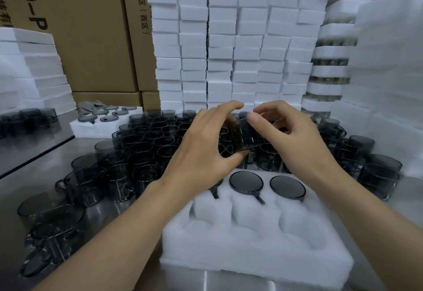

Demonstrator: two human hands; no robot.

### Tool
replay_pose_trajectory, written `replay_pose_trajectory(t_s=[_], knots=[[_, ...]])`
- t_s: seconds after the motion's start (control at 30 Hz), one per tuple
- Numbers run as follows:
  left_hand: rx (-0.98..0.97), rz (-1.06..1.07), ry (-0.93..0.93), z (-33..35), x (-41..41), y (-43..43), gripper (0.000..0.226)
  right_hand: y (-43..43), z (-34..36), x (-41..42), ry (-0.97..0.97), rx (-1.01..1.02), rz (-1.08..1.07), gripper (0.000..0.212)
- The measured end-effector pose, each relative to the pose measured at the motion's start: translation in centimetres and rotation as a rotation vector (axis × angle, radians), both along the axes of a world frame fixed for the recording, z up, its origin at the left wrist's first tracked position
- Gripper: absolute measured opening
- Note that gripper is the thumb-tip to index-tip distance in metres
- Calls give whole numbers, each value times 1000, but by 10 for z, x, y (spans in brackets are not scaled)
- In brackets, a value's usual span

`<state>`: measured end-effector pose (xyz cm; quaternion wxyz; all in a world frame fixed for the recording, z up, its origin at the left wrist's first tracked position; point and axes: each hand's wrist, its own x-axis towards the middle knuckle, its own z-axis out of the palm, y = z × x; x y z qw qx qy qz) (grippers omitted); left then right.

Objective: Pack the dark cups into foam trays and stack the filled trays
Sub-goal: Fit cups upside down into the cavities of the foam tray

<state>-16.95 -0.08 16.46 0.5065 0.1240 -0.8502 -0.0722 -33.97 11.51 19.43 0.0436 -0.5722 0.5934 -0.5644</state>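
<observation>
A dark smoky cup (246, 136) is held in the air above the white foam tray (256, 251) in front of me. My left hand (201, 148) grips it from the left, thumb under its lower edge. My right hand (290, 135) pinches it from the right, fingers over its top. The tray's back row holds dark cups upside down: two bases show (246, 182), (287, 186), a third is mostly hidden under my left hand. The tray's front pockets are bare foam.
Several loose dark cups (146, 151) crowd the metal table (29, 174) to the left, behind and to the right (380, 174). A filled foam tray (91, 128) lies at the back left. Stacked foam trays (219, 45) and cardboard boxes (91, 38) wall the back.
</observation>
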Motion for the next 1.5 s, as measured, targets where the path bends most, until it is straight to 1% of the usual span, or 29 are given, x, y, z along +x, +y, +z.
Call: replay_pose_trajectory(t_s=[0.07,0.1,0.17,0.23,0.3,0.33,0.4,0.43,0.5,0.53,0.63,0.7,0.73,0.8,0.83,0.97,1.03,1.1,1.17,1.2,1.23,1.27,1.3,1.33,1.4,1.47,1.5], knots=[[-75,-9,9,2,0,3,81,3,5,0,-4,68,56,49],[-119,-19,14,4,1,4,79,4,7,0,-13,103,102,51],[-190,-47,10,6,2,6,75,5,9,0,-13,164,186,46],[-201,-63,-3,7,4,7,75,4,11,-3,-21,195,212,37],[-129,-51,-17,6,6,8,76,5,16,-12,-86,228,223,30],[-76,-39,-30,6,7,10,72,8,19,-19,-155,267,275,29],[40,-24,-88,5,8,10,57,17,26,-34,-299,403,447,33],[87,-10,-135,5,8,9,48,22,28,-41,-322,486,533,40],[149,44,-241,5,7,7,28,33,31,-51,-290,647,680,55],[178,63,-289,5,6,6,21,36,31,-54,-270,710,745,58],[231,69,-332,5,5,7,20,41,33,-54,-236,826,858,52],[248,53,-320,5,5,7,20,42,34,-53,-157,829,852,45],[258,44,-315,5,5,7,20,43,35,-52,-111,816,836,46],[274,37,-310,5,5,7,20,45,38,-52,-36,803,819,59],[280,36,-309,5,4,7,20,45,39,-51,-5,812,818,62],[293,24,-300,5,4,7,19,46,42,-44,78,872,856,49],[294,16,-294,5,4,7,18,49,44,-41,159,875,851,52],[294,11,-296,5,4,7,17,53,48,-36,227,897,823,59],[293,8,-297,5,3,7,16,52,47,-28,344,954,750,64],[291,8,-296,5,3,7,16,45,43,-23,393,990,670,60],[289,9,-295,5,3,6,17,31,36,-17,413,1030,588,46],[288,8,-295,5,3,6,17,20,29,-13,406,1104,493,29],[289,6,-296,5,3,6,17,14,25,-11,410,1189,380,22],[292,4,-297,4,3,6,17,14,18,-16,420,1203,355,28],[292,4,-302,4,3,6,17,14,18,-26,416,1108,334,39],[292,6,-308,4,3,6,17,33,17,-29,381,1063,315,43],[293,9,-308,5,3,6,17,38,12,-30,411,1038,315,45]])
